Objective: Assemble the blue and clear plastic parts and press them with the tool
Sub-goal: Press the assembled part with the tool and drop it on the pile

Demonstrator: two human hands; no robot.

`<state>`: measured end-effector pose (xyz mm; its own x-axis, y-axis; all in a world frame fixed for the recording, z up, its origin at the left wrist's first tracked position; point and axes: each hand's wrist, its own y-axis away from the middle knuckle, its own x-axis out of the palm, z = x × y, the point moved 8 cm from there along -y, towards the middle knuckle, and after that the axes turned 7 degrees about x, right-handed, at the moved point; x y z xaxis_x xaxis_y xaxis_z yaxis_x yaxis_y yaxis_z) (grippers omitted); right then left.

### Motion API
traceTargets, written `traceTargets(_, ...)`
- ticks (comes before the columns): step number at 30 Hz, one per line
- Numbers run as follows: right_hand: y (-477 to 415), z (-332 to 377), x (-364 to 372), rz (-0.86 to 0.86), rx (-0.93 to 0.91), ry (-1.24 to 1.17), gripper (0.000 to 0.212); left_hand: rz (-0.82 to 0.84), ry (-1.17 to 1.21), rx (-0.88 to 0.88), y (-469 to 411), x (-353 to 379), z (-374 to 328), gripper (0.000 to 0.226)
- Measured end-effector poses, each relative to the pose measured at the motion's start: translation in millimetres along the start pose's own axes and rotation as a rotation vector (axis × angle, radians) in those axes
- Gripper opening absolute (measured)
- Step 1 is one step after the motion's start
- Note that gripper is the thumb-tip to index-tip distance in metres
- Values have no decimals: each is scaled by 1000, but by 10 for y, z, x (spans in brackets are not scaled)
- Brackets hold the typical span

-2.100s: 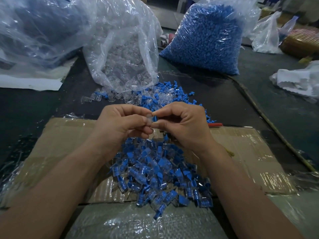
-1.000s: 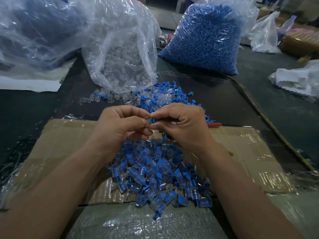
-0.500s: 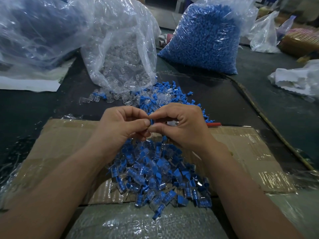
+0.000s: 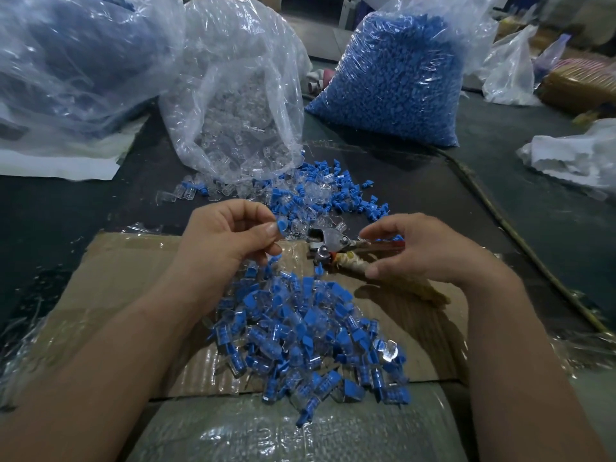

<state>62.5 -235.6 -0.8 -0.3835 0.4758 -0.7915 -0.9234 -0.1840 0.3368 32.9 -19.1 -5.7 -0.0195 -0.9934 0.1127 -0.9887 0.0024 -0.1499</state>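
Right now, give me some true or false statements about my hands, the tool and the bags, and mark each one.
1. The left hand pinches a part in its fingers. True.
2. The right hand holds the tool by its handles. True.
3. The part already sits in the tool. False: it is apart from the tool, to its left.
4. The blue bag stands left of the clear bag. False: it stands to the right.
5. A pile of joined parts lies on the cardboard. True.
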Motion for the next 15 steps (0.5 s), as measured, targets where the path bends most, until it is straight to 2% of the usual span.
traceTargets(3, -9, -9, 101, 79, 18, 125, 65, -1, 2, -2, 2, 2, 7, 16)
traceTargets(6, -46, -21, 121, 50, 34, 210, 81, -3, 2, -1, 3, -1, 10, 14)
traceTargets(11, -76, -11, 101, 6, 25, 232, 77, -3, 4, 1, -4, 5, 16, 14)
traceTargets(15, -54, 11, 77, -23, 3, 200, 53, 1, 2, 2, -7, -4, 25, 14)
